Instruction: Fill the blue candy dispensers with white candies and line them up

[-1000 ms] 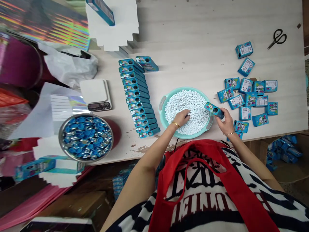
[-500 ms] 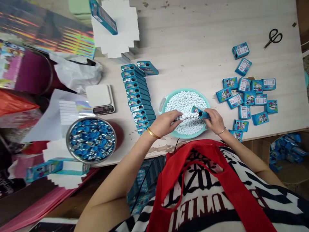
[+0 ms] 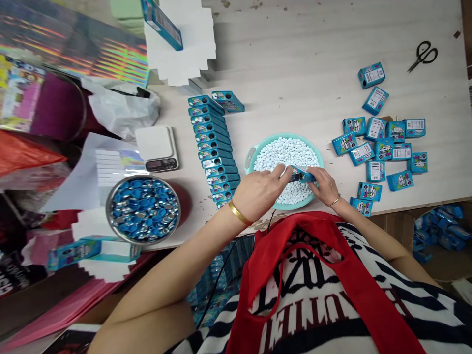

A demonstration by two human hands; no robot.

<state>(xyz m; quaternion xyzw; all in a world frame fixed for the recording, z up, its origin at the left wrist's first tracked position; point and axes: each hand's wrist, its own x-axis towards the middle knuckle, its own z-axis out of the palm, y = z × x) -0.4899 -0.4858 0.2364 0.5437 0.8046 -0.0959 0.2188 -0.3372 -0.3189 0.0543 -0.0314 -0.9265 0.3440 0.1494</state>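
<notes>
Over a round turquoise basin (image 3: 251,160) of small white candies (image 3: 291,147), my right hand (image 3: 323,186) grips a small blue candy box (image 3: 305,176) at its right end. My left hand (image 3: 260,193) is closed at the box's left end, palm down. Its fingers cover whatever they hold there, so I cannot make that out. A row of blue boxes (image 3: 217,160) with round holes stands left of the basin, white candies showing in some holes. One more box (image 3: 229,102) stands beside the far end of that row.
A steel bowl (image 3: 177,196) of blue-and-silver caps stands at left, near a white scale (image 3: 153,142). Blue boxes (image 3: 383,147) lie scattered at right, with black scissors (image 3: 422,56) beyond. A stack of white card (image 3: 184,44) stands at the back left.
My left hand has moved right, up to the box. The white candies heaped at its fingertips no longer show. My right hand still holds the box over the basin.
</notes>
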